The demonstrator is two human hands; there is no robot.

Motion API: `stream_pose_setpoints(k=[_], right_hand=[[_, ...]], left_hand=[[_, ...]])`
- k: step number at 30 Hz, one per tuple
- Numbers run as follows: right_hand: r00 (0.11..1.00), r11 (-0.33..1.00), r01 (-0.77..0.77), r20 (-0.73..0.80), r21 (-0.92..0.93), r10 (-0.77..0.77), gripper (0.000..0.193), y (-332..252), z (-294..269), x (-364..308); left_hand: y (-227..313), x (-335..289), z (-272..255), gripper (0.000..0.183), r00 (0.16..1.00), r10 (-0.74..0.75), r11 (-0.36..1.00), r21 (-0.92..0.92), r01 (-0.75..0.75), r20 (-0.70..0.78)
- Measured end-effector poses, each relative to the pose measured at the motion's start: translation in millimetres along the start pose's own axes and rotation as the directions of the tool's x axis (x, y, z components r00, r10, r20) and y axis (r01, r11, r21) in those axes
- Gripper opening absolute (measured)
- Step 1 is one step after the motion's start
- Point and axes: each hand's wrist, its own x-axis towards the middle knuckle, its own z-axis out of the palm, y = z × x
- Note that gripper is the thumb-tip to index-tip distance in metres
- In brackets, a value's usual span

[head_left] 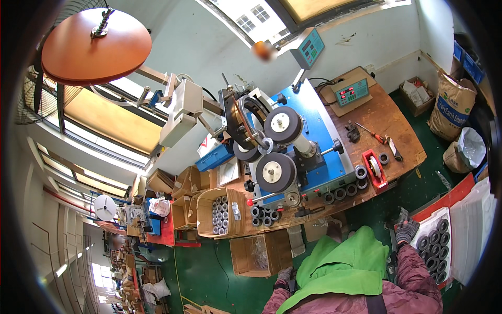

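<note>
My right hand, in a grey glove, is beside the white tray that holds several dark rings. Its fingers look curled around a small crumpled piece of clear plastic. Low at my left side hangs my left hand, also gloved, near the open cardboard box on the floor; its fingers are too small and partly hidden to read. Ahead stands a winding machine with black rollers on a blue plate. A wound ring core rests among the rollers.
The wooden bench carries a digital control box, a red tape dispenser, a screwdriver and several rings along its front edge. A carton of rings is at left. Clear plastic bins stand at right.
</note>
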Motion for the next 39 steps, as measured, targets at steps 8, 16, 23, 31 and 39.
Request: stream_pose_setpoints(k=[8, 16, 23, 31, 39], right_hand=[[0.999, 1.000, 0.018, -0.028, 0.020, -0.017, 0.040, 1.7, 8.2, 1.7], [0.997, 0.999, 0.044, -0.062, 0.007, -0.043, 0.039, 1.2, 5.3, -0.7], [0.989, 0.998, 0.057, -0.141, 0.039, -0.051, 0.038, 6.2, 22.7, 4.1], [0.997, 0.999, 0.043, -0.071, 0.022, -0.041, 0.039, 1.5, 2.8, -2.4], [0.997, 0.999, 0.028, -0.072, 0.016, -0.027, 0.039, 3.0, 9.3, -0.7]], left_hand=[[8.6, -22.5, 10.0, 0.027, 0.998, 0.054, 0.989, 0.142, -0.049, -0.031], [5.0, -15.1, 8.3, 0.030, 0.999, 0.048, 0.979, 0.201, -0.042, -0.025], [4.4, -13.9, 9.6, 0.031, 0.998, 0.063, 0.957, 0.284, -0.052, -0.029], [11.6, -28.5, 12.3, 0.031, 0.986, 0.169, 0.898, 0.413, -0.151, -0.008], [4.3, -19.4, 5.3, 0.023, 0.960, 0.270, 0.849, 0.451, -0.274, 0.075]])
